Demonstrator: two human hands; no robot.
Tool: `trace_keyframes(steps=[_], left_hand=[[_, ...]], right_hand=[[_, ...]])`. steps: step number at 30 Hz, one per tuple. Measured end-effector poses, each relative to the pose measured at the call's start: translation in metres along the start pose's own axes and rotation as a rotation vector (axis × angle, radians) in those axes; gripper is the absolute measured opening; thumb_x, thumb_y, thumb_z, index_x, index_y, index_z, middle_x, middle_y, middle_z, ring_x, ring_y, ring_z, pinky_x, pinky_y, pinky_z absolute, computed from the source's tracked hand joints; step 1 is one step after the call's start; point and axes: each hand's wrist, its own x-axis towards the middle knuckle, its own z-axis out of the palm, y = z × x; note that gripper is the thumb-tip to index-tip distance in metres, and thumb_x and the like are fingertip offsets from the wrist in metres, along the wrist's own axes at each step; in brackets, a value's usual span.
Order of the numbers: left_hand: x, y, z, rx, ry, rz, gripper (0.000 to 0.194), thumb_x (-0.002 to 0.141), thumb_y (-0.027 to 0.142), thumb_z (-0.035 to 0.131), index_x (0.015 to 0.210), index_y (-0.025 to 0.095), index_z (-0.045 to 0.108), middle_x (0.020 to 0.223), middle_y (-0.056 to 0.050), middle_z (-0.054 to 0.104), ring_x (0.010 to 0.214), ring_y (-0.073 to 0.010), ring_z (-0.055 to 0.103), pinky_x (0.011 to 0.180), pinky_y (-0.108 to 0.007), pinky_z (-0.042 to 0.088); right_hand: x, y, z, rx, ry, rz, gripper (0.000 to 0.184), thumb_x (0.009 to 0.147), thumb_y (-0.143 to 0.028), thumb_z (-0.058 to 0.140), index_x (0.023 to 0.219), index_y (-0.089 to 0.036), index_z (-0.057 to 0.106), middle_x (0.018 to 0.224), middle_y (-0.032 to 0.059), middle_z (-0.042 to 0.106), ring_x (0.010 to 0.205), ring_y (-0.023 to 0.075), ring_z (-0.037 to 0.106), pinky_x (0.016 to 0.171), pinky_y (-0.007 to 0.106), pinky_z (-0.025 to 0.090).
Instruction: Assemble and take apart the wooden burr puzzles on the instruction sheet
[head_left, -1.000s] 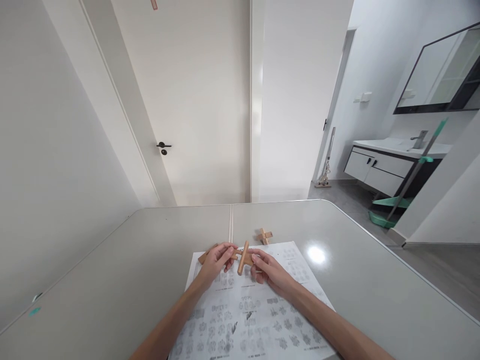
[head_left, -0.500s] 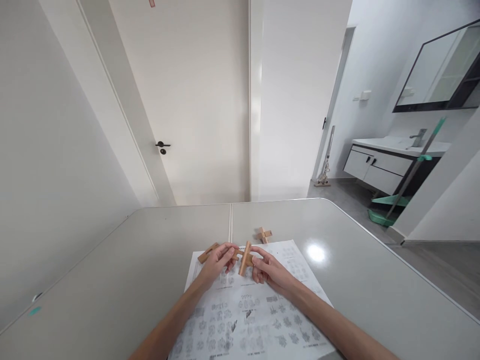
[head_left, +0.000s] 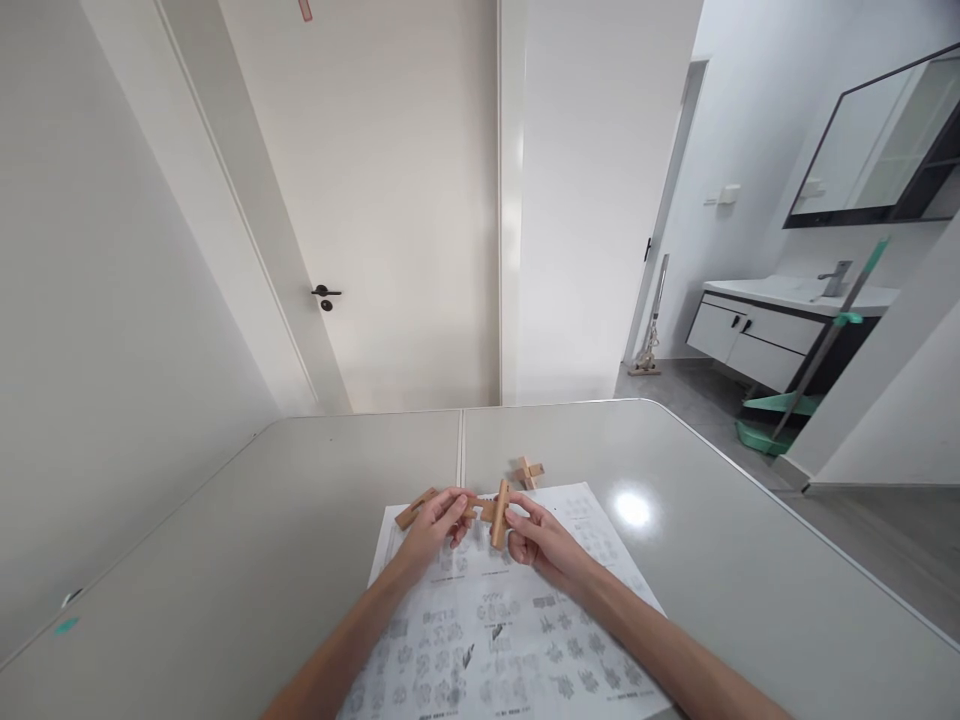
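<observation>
Above a printed sheet [head_left: 487,620], my left hand [head_left: 444,520] pinches a small notched wooden piece [head_left: 472,508]. My right hand [head_left: 536,535] grips a round wooden rod [head_left: 499,516] standing nearly upright, with a flat wooden piece [head_left: 487,511] crossing it. The pieces in the two hands are close together; whether they touch I cannot tell. Just beyond my left fingers lies a slotted wooden block [head_left: 415,508] at the sheet's far left corner. A small cross of joined wooden pieces [head_left: 528,472] sits past the sheet's far edge.
The pale table [head_left: 262,560] has a seam and a raised-looking rim. Behind it stands a white door [head_left: 397,220] with a black handle. At right are a washbasin cabinet [head_left: 757,325], a mop [head_left: 654,330] and a green dustpan [head_left: 765,436] on the floor.
My right hand has shifted slightly right with the rod, which now stands more upright. More of the flat piece shows to the rod's left. My left hand has barely moved.
</observation>
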Motion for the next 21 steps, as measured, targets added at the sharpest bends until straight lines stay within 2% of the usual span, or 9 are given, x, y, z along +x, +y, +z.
trace_keyframes(steps=[8, 21], left_hand=[[0.0019, -0.0045, -0.0011, 0.022, -0.008, 0.005, 0.048, 0.09, 0.059, 0.059, 0.108, 0.015, 0.064, 0.068, 0.002, 0.055, 0.049, -0.0083, 0.045, 0.05, -0.023, 0.036], [-0.0014, 0.0027, 0.0021, -0.015, 0.007, -0.018, 0.049, 0.089, 0.061, 0.06, 0.107, 0.015, 0.063, 0.069, 0.002, 0.054, 0.051, -0.0086, 0.045, 0.05, -0.023, 0.036]], right_hand=[[-0.0002, 0.0009, -0.0008, -0.003, 0.004, 0.002, 0.05, 0.079, -0.053, 0.079, 0.112, -0.021, 0.059, 0.046, -0.0096, 0.046, 0.04, 0.0084, 0.038, 0.047, 0.024, 0.023], [-0.0013, 0.0004, -0.0005, 0.044, 0.002, 0.015, 0.048, 0.08, -0.051, 0.079, 0.112, -0.021, 0.06, 0.049, -0.0101, 0.038, 0.045, 0.0083, 0.032, 0.049, 0.025, 0.02]])
